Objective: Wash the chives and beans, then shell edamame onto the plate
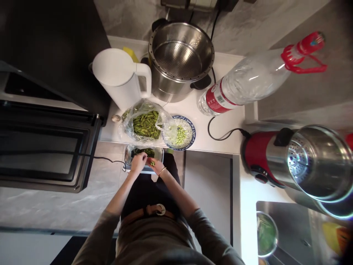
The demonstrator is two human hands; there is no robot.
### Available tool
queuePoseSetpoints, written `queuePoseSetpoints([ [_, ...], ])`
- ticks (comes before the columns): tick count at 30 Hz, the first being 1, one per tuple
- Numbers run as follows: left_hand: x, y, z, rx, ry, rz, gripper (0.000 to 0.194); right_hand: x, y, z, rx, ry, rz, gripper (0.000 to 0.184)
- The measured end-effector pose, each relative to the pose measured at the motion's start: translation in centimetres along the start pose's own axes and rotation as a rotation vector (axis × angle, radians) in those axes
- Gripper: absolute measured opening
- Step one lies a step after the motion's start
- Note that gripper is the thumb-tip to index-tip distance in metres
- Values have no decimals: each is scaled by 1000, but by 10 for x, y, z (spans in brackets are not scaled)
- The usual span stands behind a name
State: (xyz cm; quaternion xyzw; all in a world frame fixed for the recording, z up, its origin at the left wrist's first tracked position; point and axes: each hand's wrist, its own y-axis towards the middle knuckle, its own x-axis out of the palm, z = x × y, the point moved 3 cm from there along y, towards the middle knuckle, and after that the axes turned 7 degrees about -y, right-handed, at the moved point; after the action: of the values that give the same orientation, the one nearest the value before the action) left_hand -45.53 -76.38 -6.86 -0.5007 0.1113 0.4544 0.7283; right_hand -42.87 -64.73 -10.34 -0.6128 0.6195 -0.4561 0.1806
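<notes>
Both hands are close together over an open bin [161, 155] with green pods inside, just below the counter edge. My left hand [138, 162] is closed in a pinch; whatever is between its fingertips is too small to make out. Cupped in my right hand [157, 166] are a few shelled green soybeans [152, 163], its fingers curled towards the left hand. Ahead on the counter, a clear plastic bag [127, 127] lies open around a heap of edamame pods [146, 124]. Beside it, a blue-rimmed plate [192, 127] carries loose shelled beans [180, 135], partly behind the bag's edge.
Behind the bag stand a white pitcher [121, 84] and a steel steamer pot [176, 86]. A large red-capped water bottle [248, 81] is at the right, near a red and steel appliance [259, 154] with a cord. An open oven door [49, 158] juts out at the left.
</notes>
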Motion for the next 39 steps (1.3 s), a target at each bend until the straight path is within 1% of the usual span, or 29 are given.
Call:
queuePoseSetpoints([
  [1, -4, -19, 7, 101, -59, 84, 20, 6, -3, -3, 21, 19, -14, 9],
  [2, -9, -37, 12, 169, -92, 157, 18, 11, -6, -5, 44, 41, -22, 9],
  [4, -19, -64, 23, 303, -116, 300, 17, 22, -14, -12, 85, 97, -34, 12],
  [5, -26, -73, 29, 368, -146, 357, 18, 25, -18, -16, 100, 131, -38, 13],
  [7, -43, -80, 38, 479, -231, 443, 21, 28, -29, -27, 120, 203, -45, 12],
  [9, -63, -76, 44, 527, -344, 505, 23, 25, -43, -43, 139, 276, -83, 9],
  [11, -82, -66, 48, 502, -441, 570, 24, 20, -59, -63, 184, 398, -194, 8],
  [12, -90, -60, 48, 472, -476, 602, 24, 15, -67, -76, 175, 443, -229, 10],
  [14, -102, -46, 49, 423, -513, 643, 24, 4, -81, -104, 104, 507, -269, 15],
  [15, -106, -40, 50, 413, -517, 644, 24, -1, -87, -118, 50, 525, -281, 18],
  [17, -110, -26, 51, 422, -508, 625, 25, -10, -97, -144, -50, 536, -296, 24],
  [19, -110, -12, 52, 442, -471, 618, 24, -17, -101, -162, -132, 520, -288, 31],
  [21, -110, 1, 53, 461, -408, 632, 22, -26, -96, -175, -221, 469, -245, 33],
  [23, -110, 12, 55, 469, -326, 646, 23, -38, -84, -183, -350, 373, -146, 33],
  [25, -111, 21, 56, 459, -244, 654, 25, -51, -68, -191, -531, 211, 22, 36],
  [27, -113, 27, 60, 436, -170, 655, 28, -62, -53, -200, -699, -84, 212, 41],
  [28, -115, 30, 62, 419, -132, 650, 29, -64, -45, -204, -728, -282, 252, 41],
  [30, -117, 35, 68, 385, -56, 639, 30, -66, -32, -210, -701, -607, 319, 38],
  [32, -120, 40, 76, 363, 9, 650, 30, -67, -26, -216, -655, -789, 356, 34],
  [34, -124, 45, 86, 366, 52, 682, 31, -64, -29, -222, -697, -825, 374, 30],
  [36, -128, 52, 98, 396, 86, 698, 31, -56, -40, -228, -830, -768, 399, 28],
  [38, -131, 61, 109, 424, 136, 674, 32, -42, -53, -231, -987, -664, 424, 28],
  [39, -133, 66, 114, 420, 165, 654, 34, -33, -58, -230, -1045, -607, 412, 27],
])
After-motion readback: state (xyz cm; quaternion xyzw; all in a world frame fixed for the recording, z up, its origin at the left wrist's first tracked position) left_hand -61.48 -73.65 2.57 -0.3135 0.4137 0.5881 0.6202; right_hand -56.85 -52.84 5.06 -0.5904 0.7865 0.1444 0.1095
